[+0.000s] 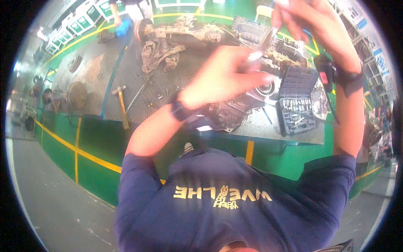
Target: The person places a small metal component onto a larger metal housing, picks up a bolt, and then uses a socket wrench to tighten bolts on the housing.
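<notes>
My left hand (pixel 228 75) is raised over the bench and blurred by motion. Its fingers are closed on a shiny, slim metal tool (pixel 264 42) that slants up to the right; blur hides its exact kind. Higher up, my right hand (pixel 308 23) has loosely bent fingers spread apart. One of its fingertips is close to the tool's upper end, and whether they touch cannot be made out. Below my hands lie a greasy metal housing (pixel 228 113) and a round metal part (pixel 265 87). An open socket set case (pixel 296 107) lies to the right.
A metal bench (pixel 98 67) carries a hammer (pixel 122 107), a thin rod (pixel 140 91), a crumpled rag (pixel 161 54) and a long axle-like assembly (pixel 184 32). Round metal parts (pixel 77 94) sit at the left. Across the bench, a person's gloved hand (pixel 123 27) shows in blue.
</notes>
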Tool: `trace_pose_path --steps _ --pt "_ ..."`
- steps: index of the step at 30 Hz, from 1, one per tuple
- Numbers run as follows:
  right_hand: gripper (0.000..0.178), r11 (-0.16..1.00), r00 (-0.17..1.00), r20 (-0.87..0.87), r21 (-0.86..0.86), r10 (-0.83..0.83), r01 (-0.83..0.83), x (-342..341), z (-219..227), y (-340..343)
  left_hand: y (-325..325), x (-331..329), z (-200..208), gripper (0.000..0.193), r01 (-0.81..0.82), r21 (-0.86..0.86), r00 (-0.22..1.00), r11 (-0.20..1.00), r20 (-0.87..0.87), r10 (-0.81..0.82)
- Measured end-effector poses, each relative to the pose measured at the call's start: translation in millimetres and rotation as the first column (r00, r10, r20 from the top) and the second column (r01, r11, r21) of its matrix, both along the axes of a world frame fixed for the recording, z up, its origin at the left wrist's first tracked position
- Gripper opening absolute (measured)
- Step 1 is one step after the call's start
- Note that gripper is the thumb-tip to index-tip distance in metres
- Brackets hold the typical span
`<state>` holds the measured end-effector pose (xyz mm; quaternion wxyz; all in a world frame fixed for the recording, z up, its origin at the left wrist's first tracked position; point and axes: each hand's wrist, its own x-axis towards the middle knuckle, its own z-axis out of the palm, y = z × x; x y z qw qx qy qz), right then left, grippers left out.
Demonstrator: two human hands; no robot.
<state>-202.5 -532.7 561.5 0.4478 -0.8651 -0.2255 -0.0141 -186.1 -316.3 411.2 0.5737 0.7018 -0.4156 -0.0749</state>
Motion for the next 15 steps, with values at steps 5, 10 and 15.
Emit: trace_pose_path --steps 5,10,15 --pt "0.03 0.931 0.951 -0.054 -0.195 0.303 -0.308 -41 28 70 4 60 6 0.012 -0.046 -0.346 0.986 0.937 0.135 0.098" --pt "0.038 0.921 0.942 0.025 -0.219 0.336 -0.323 5 19 50 -59 57 19 0.026 -0.099 -0.204 0.983 0.974 0.134 0.128" --pt "0.038 0.971 0.969 0.11 -0.119 0.221 -0.208 25 9 59 -67 -3 -9 0.025 0.038 -0.33 0.958 0.943 -0.257 -0.129"
